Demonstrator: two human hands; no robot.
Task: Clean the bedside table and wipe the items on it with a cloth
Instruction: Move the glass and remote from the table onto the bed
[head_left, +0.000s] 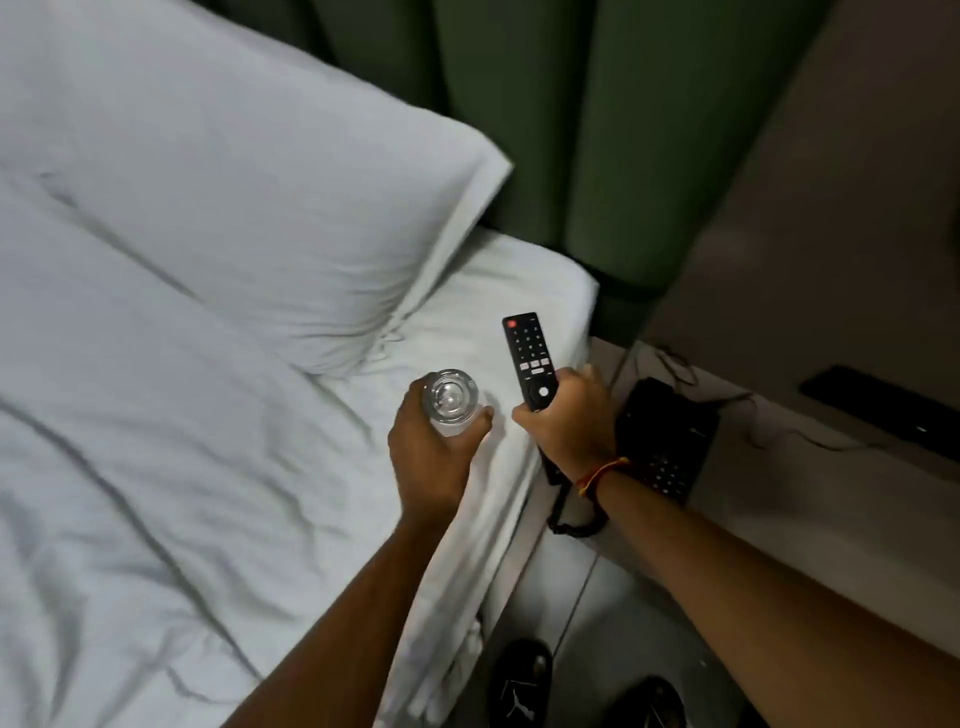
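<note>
My left hand grips a clear drinking glass upright, over the right edge of the white bed. My right hand holds a black TV remote by its lower end, buttons up, pointing away over the bed's corner. To the right lies the bedside table, with a black corded telephone on it, partly hidden by my right wrist. No cloth is in view.
A white pillow lies at the head of the bed against a green padded headboard. A thin cable and a dark flat object rest on the table. My dark shoes stand on the tiled floor below.
</note>
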